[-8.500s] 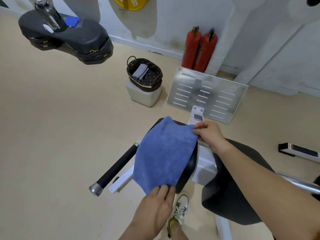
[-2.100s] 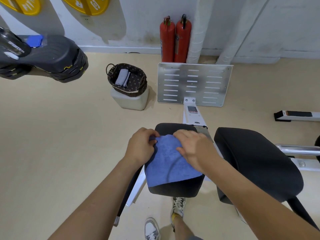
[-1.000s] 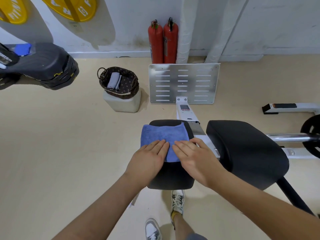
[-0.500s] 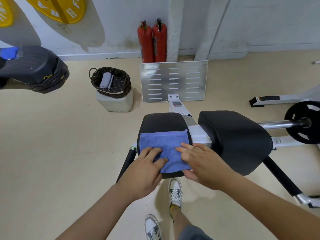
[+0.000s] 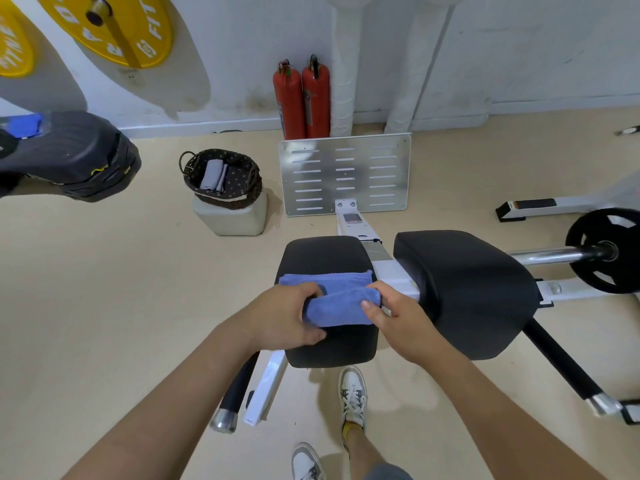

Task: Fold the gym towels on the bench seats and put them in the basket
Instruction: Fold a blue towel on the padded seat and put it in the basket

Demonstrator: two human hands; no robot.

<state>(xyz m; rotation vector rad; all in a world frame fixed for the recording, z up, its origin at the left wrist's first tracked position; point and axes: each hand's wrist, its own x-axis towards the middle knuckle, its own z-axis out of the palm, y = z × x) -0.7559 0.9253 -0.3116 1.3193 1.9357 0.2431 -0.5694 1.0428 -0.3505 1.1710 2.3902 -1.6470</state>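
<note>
While the blue cloth towel point(image 5: 337, 310) lies on the black padded seat point(image 5: 323, 254), my left hand point(image 5: 281, 319) and right hand point(image 5: 401, 320) grip its six-o'clock fold.

Kind of place: gym, a weight-training room.
Weight plates: yellow discs point(image 5: 114, 26) with lettering, before the white wall, far up and left of the fingers point(image 5: 310, 291); black disc point(image 5: 606, 259) on a steel bar point(image 5: 554, 255), well to the right of the fingers.
Padded seats: small black pad point(image 5: 322, 252) directly under the fingers; bigger black pad point(image 5: 467, 282) just right of them.
Foot plate: slotted metal sheet point(image 5: 346, 174), beyond the fingers.
Step platforms: black stack point(image 5: 76, 154), far left of the fingers.
Towels: blue towel point(image 5: 339, 308) pinched in the fingers; grey towel point(image 5: 212, 174) folded in a woven basket point(image 5: 225, 200), ahead and left.
Safety gear: two red fire extinguishers point(image 5: 303, 98) at the wall, straight beyond the fingers.
</note>
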